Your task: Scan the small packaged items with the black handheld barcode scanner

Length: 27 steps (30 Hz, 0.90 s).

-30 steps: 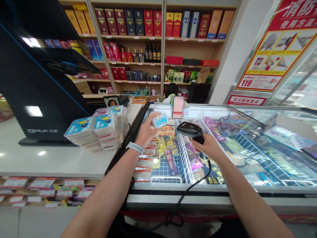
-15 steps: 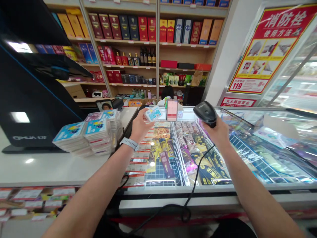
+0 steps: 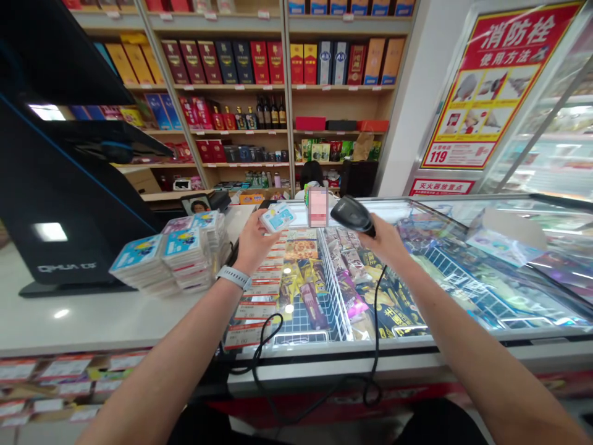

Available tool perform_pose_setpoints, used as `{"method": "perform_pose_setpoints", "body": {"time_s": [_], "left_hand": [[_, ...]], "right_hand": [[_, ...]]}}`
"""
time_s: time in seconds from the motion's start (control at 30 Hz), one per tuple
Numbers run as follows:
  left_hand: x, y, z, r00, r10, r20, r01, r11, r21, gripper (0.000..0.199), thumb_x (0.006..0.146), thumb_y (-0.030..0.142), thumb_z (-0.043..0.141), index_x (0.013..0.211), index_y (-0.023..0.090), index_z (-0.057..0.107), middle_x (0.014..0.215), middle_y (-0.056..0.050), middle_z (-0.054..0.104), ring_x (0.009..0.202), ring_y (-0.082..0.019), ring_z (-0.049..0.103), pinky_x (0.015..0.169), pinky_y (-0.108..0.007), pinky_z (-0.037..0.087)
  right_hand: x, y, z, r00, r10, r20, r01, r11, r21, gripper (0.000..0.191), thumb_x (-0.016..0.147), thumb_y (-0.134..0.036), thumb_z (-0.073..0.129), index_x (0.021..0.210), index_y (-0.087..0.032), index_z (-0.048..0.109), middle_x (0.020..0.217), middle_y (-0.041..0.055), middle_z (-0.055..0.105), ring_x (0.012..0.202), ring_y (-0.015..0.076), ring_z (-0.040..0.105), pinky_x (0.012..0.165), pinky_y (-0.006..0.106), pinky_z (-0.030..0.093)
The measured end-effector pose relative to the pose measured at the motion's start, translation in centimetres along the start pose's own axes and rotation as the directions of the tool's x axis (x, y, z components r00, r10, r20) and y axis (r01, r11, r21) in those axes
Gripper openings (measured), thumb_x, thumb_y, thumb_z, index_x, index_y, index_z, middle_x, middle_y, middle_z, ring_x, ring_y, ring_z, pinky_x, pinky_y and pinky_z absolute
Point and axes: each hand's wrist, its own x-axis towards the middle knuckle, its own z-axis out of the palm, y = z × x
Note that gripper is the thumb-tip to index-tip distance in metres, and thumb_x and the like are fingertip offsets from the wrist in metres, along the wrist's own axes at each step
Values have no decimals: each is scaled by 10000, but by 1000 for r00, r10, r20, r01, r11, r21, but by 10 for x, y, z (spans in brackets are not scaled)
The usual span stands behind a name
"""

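My left hand (image 3: pixel 254 242), with a pale watch band on the wrist, grips a small flat white-and-blue pack (image 3: pixel 278 217) by its left edge above the freezer. In my right hand (image 3: pixel 386 242) is a black barcode scanner (image 3: pixel 353 216), its head pointing left towards the pack, with a gap between them. The scanner's black cable (image 3: pixel 376 321) hangs down across the freezer front and loops to the left. Stacks of similar blue-topped packs (image 3: pixel 183 242) stand on the counter to the left of my left hand.
Below my hands, a glass-topped chest freezer (image 3: pixel 324 355) holds wire baskets of wrapped ices. A black checkout machine (image 3: pixel 60 222) stands on the white counter (image 3: pixel 50 321). Beyond the freezer are a person's dark hair (image 3: pixel 311 173) and shelves of boxed bottles (image 3: pixel 227 88).
My right hand has moved left with the scanner, closer to the pack. My left hand has shifted slightly left and down, still holding the pack. The cable loop has risen over the freezer edge.
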Motion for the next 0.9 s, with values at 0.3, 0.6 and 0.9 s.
{"method": "perform_pose_setpoints", "body": {"time_s": [0.3,0.6,0.9], "left_hand": [[3,4,0,1000,11,-25,-12,1000,-23,686,622,182,756,1257,178,498,1024,-69,699,893,-205,682,824,-348,560],[-19,-2,24,1000,-17,1,17,991,-130,662,661,195,741,1270,193,480,1104,-75,677,895,-175,672,827,-325,554],[-39,-5,25,998,-18,58,28,983,-182,605,678,179,717,1239,216,493,1149,-72,671,952,-177,675,866,-327,542]], "right_hand": [[51,41,-67,929,-111,-354,4,957,-289,440,795,-221,515,1227,-139,520,1123,167,614,1070,338,546,919,480,415],[-41,-35,9,972,-229,53,233,968,-95,387,782,-113,487,1163,-161,531,1066,137,648,964,302,594,832,438,458],[-79,-71,31,981,-167,95,152,977,149,436,780,-96,510,1201,-206,529,1048,106,662,962,272,617,823,412,494]]}}
